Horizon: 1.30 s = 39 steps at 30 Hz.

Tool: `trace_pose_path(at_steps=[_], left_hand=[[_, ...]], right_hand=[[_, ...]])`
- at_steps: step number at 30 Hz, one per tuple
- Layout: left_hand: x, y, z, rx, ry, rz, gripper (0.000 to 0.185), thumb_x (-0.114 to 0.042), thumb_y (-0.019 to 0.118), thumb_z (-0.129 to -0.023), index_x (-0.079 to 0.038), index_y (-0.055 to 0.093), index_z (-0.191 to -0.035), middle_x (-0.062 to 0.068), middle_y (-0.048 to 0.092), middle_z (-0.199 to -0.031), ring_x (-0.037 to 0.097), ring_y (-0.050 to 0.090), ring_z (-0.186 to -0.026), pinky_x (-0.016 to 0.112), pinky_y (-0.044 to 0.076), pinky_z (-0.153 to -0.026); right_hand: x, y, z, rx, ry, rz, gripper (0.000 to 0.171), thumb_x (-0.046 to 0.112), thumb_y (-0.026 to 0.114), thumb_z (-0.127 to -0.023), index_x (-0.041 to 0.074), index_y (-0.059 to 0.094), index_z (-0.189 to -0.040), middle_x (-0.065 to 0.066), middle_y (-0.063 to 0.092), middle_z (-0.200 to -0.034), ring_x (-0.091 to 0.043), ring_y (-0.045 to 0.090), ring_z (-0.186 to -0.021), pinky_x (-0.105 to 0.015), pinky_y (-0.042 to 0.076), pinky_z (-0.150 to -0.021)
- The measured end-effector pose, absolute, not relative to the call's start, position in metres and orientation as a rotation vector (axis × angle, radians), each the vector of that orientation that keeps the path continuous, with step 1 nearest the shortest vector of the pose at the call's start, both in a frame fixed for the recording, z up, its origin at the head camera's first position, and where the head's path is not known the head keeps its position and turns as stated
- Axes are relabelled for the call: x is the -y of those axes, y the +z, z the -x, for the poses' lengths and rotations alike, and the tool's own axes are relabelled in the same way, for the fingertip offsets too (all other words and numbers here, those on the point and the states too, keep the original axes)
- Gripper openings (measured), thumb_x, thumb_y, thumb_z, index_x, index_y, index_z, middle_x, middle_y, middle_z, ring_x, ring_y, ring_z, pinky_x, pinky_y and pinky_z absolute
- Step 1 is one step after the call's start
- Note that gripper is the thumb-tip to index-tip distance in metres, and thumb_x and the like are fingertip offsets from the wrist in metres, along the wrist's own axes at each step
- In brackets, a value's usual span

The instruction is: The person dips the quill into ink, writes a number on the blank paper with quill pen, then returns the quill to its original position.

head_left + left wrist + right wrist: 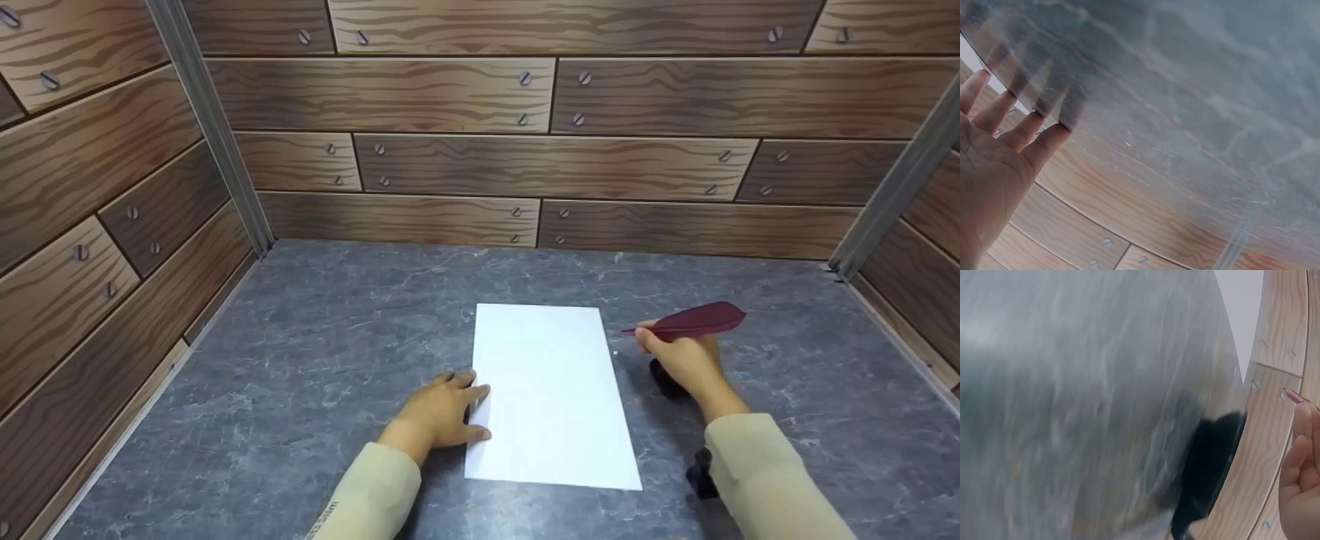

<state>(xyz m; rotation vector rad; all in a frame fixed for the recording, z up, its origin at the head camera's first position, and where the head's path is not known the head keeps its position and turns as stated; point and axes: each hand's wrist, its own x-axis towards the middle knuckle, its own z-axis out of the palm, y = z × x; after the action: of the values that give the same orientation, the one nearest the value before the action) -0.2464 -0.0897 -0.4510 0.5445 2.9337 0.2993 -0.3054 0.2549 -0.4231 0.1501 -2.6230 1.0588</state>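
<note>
Two hands are at work on the grey marbled surface (315, 352). Your left hand (442, 411) lies flat with straight fingers, its fingertips pressing the near left edge of the white sheet of paper (551, 394); the left wrist view shows the palm open and the fingers spread against the stone. Your right hand (686, 360) is curled around the shaft of a dark red feather quill (694, 321), held just beyond the sheet's right edge, with the plume pointing away to the right of that hand and the tip pointing left toward the paper. A small dark object (667, 379), possibly an inkpot, sits under and just behind the right hand; it is mostly hidden, so you cannot tell what it is for sure. In the right wrist view it shows as a black shape (1210, 467) on the stone beside the hand.

Judging from this, you are at the step of getting the quill ready while the sheet is pinned. The next move seems to call for carrying the tip leftward over the paper's edge and lowering it gently, while your left hand keeps the sheet from sliding.

The surface looks like polished, veined stone and the paper lies flat on it. Panels printed with brown wood planks and screw heads (525, 150) wall in the space ahead of and to both sides of your hands, joined by grey metal corner posts (217, 142).
</note>
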Motion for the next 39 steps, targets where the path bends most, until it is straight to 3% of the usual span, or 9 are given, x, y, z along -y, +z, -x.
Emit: trace_pose_path(at_steps=[5, 11, 18, 29, 39], left_hand=[[0.088, -0.451, 0.247, -2.929, 0.295, -0.553, 0.068, -0.054, 0.067, -0.082, -0.024, 0.051, -0.140, 0.004, 0.039, -0.149, 0.036, 0.032, -0.136, 0.055, 0.033, -0.104], [0.088, -0.450, 0.247, -2.931, 0.297, -0.552, 0.067, -0.053, 0.068, -0.082, -0.024, 0.050, -0.140, 0.004, 0.038, -0.149, 0.036, 0.031, -0.136, 0.057, 0.034, -0.102], [0.088, -0.450, 0.247, -2.929, 0.304, -0.568, 0.067, -0.053, 0.067, -0.083, -0.024, 0.050, -0.140, 0.004, 0.039, -0.149, 0.036, 0.032, -0.136, 0.058, 0.035, -0.101], [0.089, -0.451, 0.247, -2.935, 0.292, -0.544, 0.067, -0.053, 0.068, -0.082, -0.025, 0.051, -0.140, 0.003, 0.039, -0.148, 0.035, 0.032, -0.136, 0.056, 0.034, -0.102], [0.090, -0.450, 0.246, -2.941, 0.282, -0.521, 0.067, -0.053, 0.068, -0.082, -0.025, 0.051, -0.140, 0.003, 0.039, -0.148, 0.035, 0.032, -0.136, 0.057, 0.034, -0.102]], right_hand=[[-0.241, -0.430, 0.308, 2.623, 1.121, -0.168, 0.019, 0.020, 0.068, -0.089, 0.005, 0.075, -0.099, -0.001, 0.069, -0.075, -0.011, 0.058, -0.068, -0.021, 0.044, -0.058], [-0.231, -0.435, 0.310, 2.620, 1.119, -0.160, 0.016, 0.020, 0.069, -0.087, 0.007, 0.076, -0.094, 0.000, 0.069, -0.073, -0.010, 0.057, -0.067, -0.020, 0.044, -0.059], [-0.223, -0.439, 0.312, 2.630, 1.255, -0.110, 0.019, 0.017, 0.068, -0.088, 0.002, 0.074, -0.098, -0.005, 0.072, -0.081, -0.011, 0.067, -0.070, -0.015, 0.048, -0.060], [-0.213, -0.442, 0.313, 2.671, 1.296, -0.123, 0.020, 0.015, 0.068, -0.088, 0.000, 0.073, -0.100, -0.006, 0.072, -0.083, -0.015, 0.068, -0.072, -0.019, 0.050, -0.060], [-0.209, -0.443, 0.315, 2.748, 1.238, -0.126, 0.018, 0.018, 0.069, -0.087, 0.004, 0.074, -0.097, -0.002, 0.070, -0.075, -0.013, 0.064, -0.069, -0.023, 0.048, -0.060]])
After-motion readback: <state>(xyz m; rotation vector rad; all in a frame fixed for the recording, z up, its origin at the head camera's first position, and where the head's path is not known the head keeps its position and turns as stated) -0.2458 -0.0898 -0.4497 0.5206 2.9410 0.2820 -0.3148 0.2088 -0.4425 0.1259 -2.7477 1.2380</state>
